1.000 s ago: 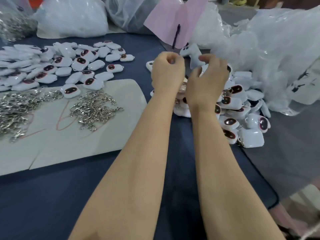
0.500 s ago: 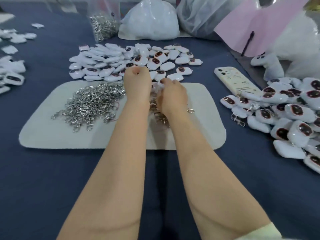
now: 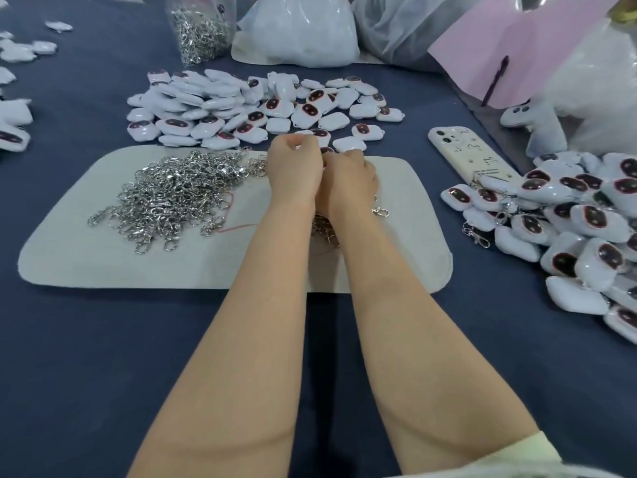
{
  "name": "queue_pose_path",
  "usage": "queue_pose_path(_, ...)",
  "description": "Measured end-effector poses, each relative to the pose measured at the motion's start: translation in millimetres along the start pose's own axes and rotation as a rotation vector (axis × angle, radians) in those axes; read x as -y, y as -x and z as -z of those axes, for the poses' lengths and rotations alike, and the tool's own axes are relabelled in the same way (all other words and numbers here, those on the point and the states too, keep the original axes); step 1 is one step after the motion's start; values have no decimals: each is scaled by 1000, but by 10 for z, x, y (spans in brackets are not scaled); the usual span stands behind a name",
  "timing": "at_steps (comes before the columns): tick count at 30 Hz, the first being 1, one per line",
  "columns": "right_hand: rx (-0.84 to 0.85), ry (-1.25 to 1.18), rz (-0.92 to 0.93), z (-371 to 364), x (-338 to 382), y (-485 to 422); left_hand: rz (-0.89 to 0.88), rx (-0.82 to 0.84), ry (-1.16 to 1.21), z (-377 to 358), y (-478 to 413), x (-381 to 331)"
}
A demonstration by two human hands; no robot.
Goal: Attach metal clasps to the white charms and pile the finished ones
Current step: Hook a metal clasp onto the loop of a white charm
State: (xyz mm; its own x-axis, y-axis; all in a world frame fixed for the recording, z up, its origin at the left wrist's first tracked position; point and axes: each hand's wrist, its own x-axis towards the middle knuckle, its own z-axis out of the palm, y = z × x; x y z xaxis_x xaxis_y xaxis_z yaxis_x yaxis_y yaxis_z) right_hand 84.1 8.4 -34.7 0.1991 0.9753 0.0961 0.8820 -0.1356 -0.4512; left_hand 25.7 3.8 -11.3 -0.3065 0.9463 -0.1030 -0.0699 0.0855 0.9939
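Note:
My left hand [image 3: 296, 163] and my right hand [image 3: 350, 177] are side by side at the far edge of the grey mat [image 3: 103, 263], backs towards me and fingers curled. A white charm with a dark red oval [image 3: 325, 150] shows between them, and my left fingers pinch it. What my right fingers hold is hidden. A small heap of metal clasps [image 3: 324, 225] lies under my right wrist. The big heap of clasps [image 3: 172, 191] lies on the mat's left part. Loose charms [image 3: 241, 105] spread beyond the mat. The pile of charms with clasps [image 3: 568, 219] lies at the right.
A phone in a cream case [image 3: 472, 157] lies right of the mat. At the back stand a clear bag of clasps [image 3: 200, 29], white plastic bags [image 3: 296, 32] and a pink sheet [image 3: 517, 46]. More white charms [image 3: 13, 119] lie at the far left. A dark blue cloth [image 3: 86, 357] covers the table.
Both hands left the charm pile at the right and moved to the mat. In the last half second they edged closer together near the loose charms.

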Motion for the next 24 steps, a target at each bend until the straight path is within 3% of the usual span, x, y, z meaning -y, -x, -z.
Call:
queue_pose_path(7,-90,-169,-14,127,-38,38,-32,3,-95,-13,-19,17)
queue_pose_path(10,-185,-414,-30,221,-114,58,-76,11,-147,15,13,-2)
queue_pose_path(13,-220,-627,88,335,-166,146,-92,35,-182,55,41,-30)
queue_pose_path(18,-87,-649,283,425,-241,295,-29,103,34,153,177,-31)
queue_pose_path(22,-80,-598,161,361,-321,359,63,79,260,199,246,79)
queue_pose_path(24,-50,-403,67,287,-366,345,53,42,332,239,233,84)
